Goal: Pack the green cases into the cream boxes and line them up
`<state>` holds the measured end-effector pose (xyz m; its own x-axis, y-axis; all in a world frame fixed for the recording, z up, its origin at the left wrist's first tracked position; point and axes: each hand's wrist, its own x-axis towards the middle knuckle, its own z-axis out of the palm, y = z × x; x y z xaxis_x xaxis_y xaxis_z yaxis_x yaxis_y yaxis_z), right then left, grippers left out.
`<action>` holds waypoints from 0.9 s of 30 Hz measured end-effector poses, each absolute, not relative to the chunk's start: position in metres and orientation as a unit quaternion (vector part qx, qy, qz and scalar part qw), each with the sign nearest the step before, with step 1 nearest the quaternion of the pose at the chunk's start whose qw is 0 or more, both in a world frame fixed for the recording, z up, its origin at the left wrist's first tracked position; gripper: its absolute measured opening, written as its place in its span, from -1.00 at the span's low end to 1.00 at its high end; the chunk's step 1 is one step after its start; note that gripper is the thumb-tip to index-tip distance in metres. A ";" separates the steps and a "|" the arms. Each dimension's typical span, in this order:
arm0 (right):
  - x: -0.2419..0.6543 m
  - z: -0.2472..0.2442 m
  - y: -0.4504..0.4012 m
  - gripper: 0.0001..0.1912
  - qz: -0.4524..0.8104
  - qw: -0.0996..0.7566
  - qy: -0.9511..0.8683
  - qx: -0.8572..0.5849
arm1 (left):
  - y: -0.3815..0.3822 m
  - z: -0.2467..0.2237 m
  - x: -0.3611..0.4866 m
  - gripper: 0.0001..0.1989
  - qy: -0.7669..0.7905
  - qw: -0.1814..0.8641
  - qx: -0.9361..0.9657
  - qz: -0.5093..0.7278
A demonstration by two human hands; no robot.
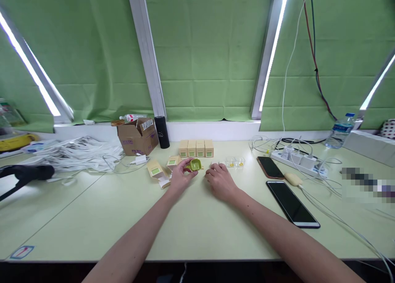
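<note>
My left hand [180,177] pinches a small green square cup [195,164] between thumb and fingers, just above the table. A tiny yellowish bit sits at the cup's right edge. My right hand [220,181] rests on the table to the right, its fingers curled together; whatever they hold, if anything, is too small to make out. Beside my left hand lie an opened small kraft box [156,170] with its flaps out and another small kraft box [173,162]. Close to my right hand stand two clear little containers [235,162] with yellow bits inside.
Several kraft boxes [196,148] stand in a row behind my hands. Left are a cardboard carton [135,139], a black cylinder [162,132] and a heap of white strips [77,153]. Right are two phones [291,202], a power strip [299,164], cables and a water bottle [339,131].
</note>
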<state>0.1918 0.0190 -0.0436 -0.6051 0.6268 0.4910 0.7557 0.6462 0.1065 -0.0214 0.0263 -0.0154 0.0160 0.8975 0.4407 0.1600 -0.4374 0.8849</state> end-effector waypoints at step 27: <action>0.196 -0.019 -0.003 -0.63 0.560 0.614 -0.481 -0.280 | 0.017 -0.015 -0.011 -0.47 0.403 0.349 0.675 0.509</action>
